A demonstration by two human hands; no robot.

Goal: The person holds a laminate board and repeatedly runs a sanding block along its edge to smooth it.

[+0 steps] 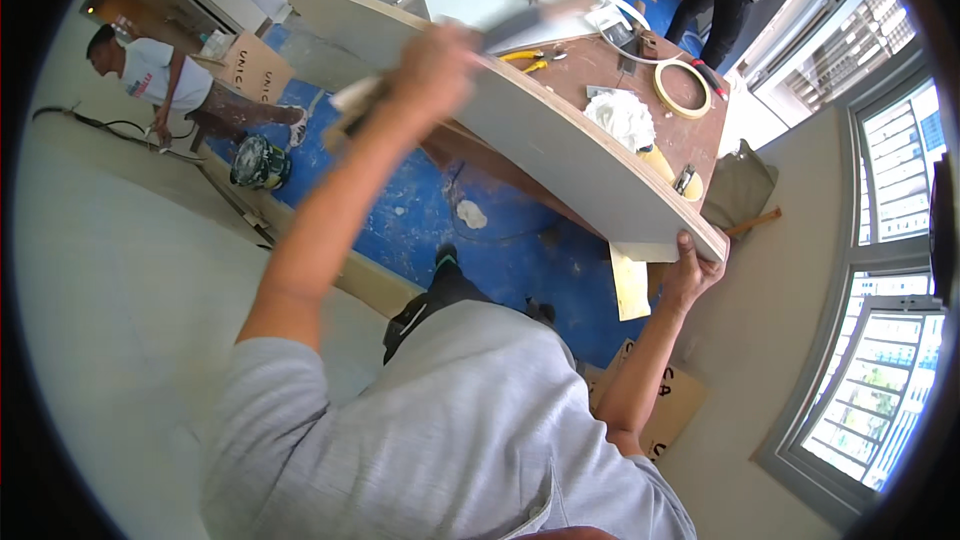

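A long grey-white board stands on edge across my front, its plywood edge facing up. Around its near right end my right hand is closed, with the thumb on the board's face. My left hand is raised at the board's upper edge, smeared by motion. It is closed on a long, flat, dark tool that slants over the board; blur hides its exact kind. Close to my right hand, a pale yellow strip hangs below the board.
Behind the board, a brown work table carries a tape roll, yellow-handled pliers, crumpled white material and a white panel. A person is at left near a bucket; another person stands beyond. Blue sheeting covers the floor.
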